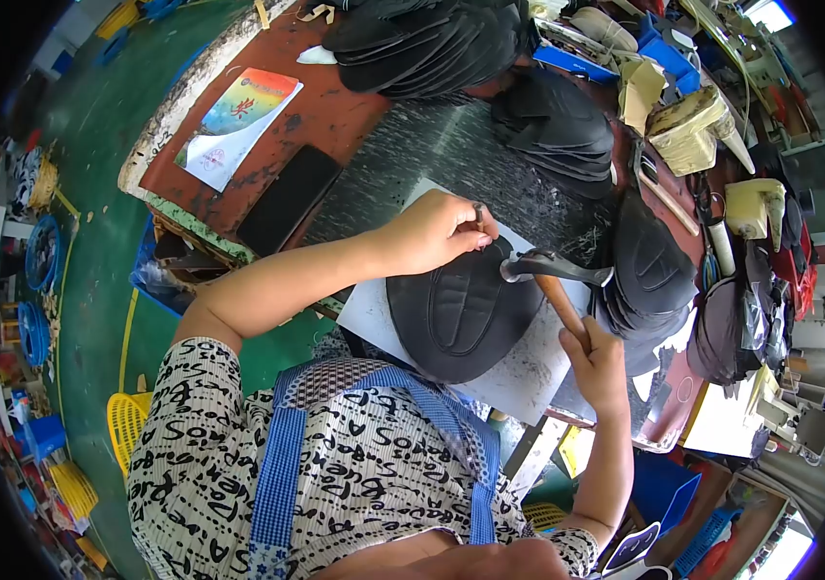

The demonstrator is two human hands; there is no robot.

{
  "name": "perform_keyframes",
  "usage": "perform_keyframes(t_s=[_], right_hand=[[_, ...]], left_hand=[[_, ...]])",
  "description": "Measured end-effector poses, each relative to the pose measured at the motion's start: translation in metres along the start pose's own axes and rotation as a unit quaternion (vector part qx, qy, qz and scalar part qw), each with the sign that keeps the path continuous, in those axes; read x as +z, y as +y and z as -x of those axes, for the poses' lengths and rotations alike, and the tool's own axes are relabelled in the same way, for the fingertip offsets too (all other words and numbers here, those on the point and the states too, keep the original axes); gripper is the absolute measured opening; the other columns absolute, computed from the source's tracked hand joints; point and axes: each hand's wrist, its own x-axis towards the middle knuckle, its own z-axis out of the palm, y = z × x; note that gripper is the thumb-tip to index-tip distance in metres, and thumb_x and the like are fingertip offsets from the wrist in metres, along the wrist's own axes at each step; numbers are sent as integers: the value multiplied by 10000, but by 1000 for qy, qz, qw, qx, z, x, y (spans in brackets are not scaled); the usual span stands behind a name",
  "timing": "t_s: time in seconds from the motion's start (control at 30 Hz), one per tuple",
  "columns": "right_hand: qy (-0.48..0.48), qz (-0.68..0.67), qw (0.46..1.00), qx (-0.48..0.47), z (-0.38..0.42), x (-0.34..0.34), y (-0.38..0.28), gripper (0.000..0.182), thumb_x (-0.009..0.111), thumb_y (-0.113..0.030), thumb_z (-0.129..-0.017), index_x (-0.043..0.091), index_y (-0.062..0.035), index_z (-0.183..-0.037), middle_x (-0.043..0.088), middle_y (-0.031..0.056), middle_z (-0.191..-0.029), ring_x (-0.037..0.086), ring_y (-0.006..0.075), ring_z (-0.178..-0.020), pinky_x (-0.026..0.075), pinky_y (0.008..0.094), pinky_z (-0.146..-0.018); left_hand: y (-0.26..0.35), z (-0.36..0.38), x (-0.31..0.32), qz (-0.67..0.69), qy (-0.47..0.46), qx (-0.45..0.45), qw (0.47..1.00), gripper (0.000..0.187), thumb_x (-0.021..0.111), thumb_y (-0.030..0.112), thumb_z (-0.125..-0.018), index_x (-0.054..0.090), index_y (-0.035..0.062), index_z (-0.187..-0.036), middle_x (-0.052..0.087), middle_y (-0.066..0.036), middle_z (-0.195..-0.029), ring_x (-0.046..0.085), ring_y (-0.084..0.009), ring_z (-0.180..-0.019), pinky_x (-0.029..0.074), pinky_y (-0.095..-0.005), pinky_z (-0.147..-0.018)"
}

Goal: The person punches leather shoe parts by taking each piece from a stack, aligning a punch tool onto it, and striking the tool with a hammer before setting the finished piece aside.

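Note:
A black padded oval piece (461,314) with stitched lines lies on a white board (519,382). Over the upper edge of that piece, my left hand (440,232) pinches a small, dark, upright tool (478,215). My right hand (594,362) is wrapped round the wooden handle of a hammer (558,271). The hammer's round metal face is beside the small tool, a little to its right and apart from it. Whatever lies under the tip of the small tool is too small to make out.
Stacks of black pieces stand at the back (422,43), back right (558,130) and right (654,256). A booklet (243,121) and a black flat case (289,198) lie at the left. Tape-wrapped forms (688,130) and another hammer (666,198) are at the right.

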Motion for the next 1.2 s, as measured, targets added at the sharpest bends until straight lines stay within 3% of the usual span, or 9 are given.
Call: perform_keyframes(t_s=[0.27,0.33,0.4,0.53,0.87,1.0,1.03,1.13,1.2], right_hand=[[174,-332,900,-223,3,-17,-34,555,443,-525,-986,475,-43,-713,413,0,-549,351,65,-432,242,233,-393],[164,-322,903,-232,1,-2,-28,508,474,-467,-994,490,-27,-741,435,5,-583,382,80,-478,287,251,-430],[13,-1,1000,-23,-3,-1,-27,453,517,-412,-991,516,-2,-798,453,-3,-619,401,84,-543,321,265,-481],[73,-57,996,-15,-2,6,-5,400,582,-345,-967,524,18,-806,447,105,-571,380,145,-550,349,330,-500],[148,-223,956,-118,-8,-7,-27,524,480,-505,-982,523,-8,-823,432,-19,-588,363,39,-486,253,210,-425],[167,-337,888,-264,-15,6,-35,436,480,-322,-985,464,-34,-659,447,41,-554,393,130,-468,275,261,-444],[162,-155,955,-196,-13,6,-35,404,582,-271,-943,492,-11,-647,455,91,-532,413,188,-459,311,325,-447],[-26,13,1000,-2,-13,-1,-38,198,740,-104,-770,577,5,-742,547,170,-663,511,335,-607,411,426,-594],[-3,54,989,-139,-23,8,-28,196,735,-77,-745,575,1,-827,609,180,-851,570,356,-802,430,424,-674]], left_hand=[[2,0,15,-195,40,155,968,158,650,137,-860,616,-14,-825,634,-133,-774,646,-334,-754,503,-419,-670],[6,1,13,-221,22,158,962,149,651,136,-862,610,-6,-842,617,-119,-785,641,-308,-744,505,-403,-664],[13,3,7,-259,-9,139,956,98,656,67,-862,638,-17,-911,675,-104,-870,677,-248,-776,534,-337,-685],[-13,2,-5,143,26,-99,984,143,587,43,-933,656,-33,-1032,699,-72,-924,653,-94,-841,533,-248,-749],[-6,8,-6,-107,32,64,992,116,647,70,-873,666,-16,-948,694,-97,-852,686,-207,-785,532,-320,-710],[-3,11,5,-232,34,160,959,101,659,81,-850,649,1,-911,670,-109,-821,665,-302,-797,525,-360,-703],[0,11,5,-258,31,178,949,116,637,101,-874,629,-6,-917,657,-107,-790,670,-246,-727,520,-344,-687],[-3,-11,-15,-113,-39,21,993,144,601,139,-925,609,-3,-909,645,-96,-743,649,-171,-649,515,-311,-639],[-26,-53,-22,106,34,-23,993,256,584,236,-971,578,23,-831,641,-62,-706,615,-99,-614,488,-253,-556]])
